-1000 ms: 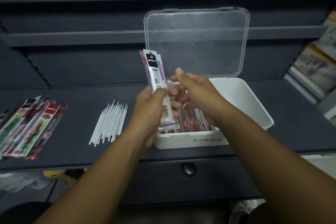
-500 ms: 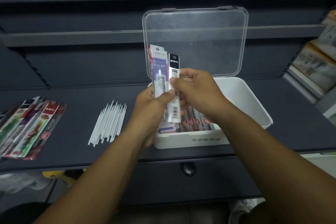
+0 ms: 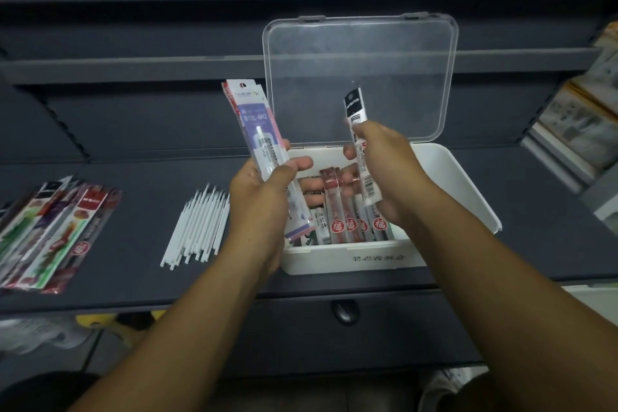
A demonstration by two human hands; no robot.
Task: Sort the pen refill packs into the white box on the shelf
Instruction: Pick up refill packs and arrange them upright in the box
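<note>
A black-headed refill pack (image 3: pixel 358 130) is pinched by the right hand (image 3: pixel 389 167) over the white box (image 3: pixel 463 189); purple-labelled packs (image 3: pixel 259 134) are gripped by the left hand (image 3: pixel 264 192) at its left edge; next, probably, the black one should be laid flat beside the red packs (image 3: pixel 337 211) inside.

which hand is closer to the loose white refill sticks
Left. The left hand sits just right of the loose white refill sticks; the right hand is farther right, above the white box.
</note>
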